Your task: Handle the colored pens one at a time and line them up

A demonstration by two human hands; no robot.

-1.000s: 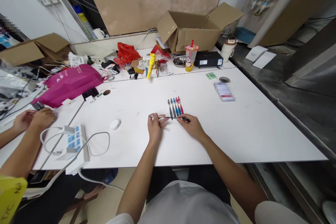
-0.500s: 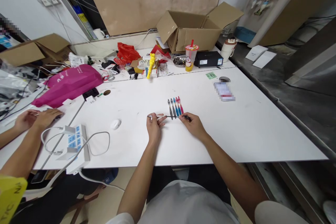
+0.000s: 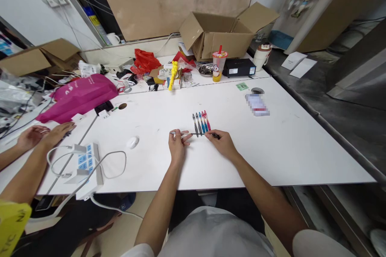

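Observation:
Several click pens [image 3: 202, 121], grey, blue and red, lie side by side on the white table, pointing away from me. Across their near ends runs a thin, dark rod [image 3: 197, 133] with a silvery left end and a thicker black right end; its exact kind is too small to tell. My left hand [image 3: 177, 144] pinches the silvery end, its other fingers loosely spread. At the black end, my right hand [image 3: 221, 141] is closed on the rod, just right of the red pens. Whether the rod touches the pens I cannot tell.
Left of my hands lie a white earbud-type case [image 3: 132, 142] and a power strip [image 3: 90, 168] with cables. Another person's hands [image 3: 45, 136] rest at the far left. A drink cup [image 3: 219, 66], a black box [image 3: 239, 68] and an open carton [image 3: 224, 42] stand behind.
My hands and the rod have barely moved. At the far left, the other person's hand has shifted slightly.

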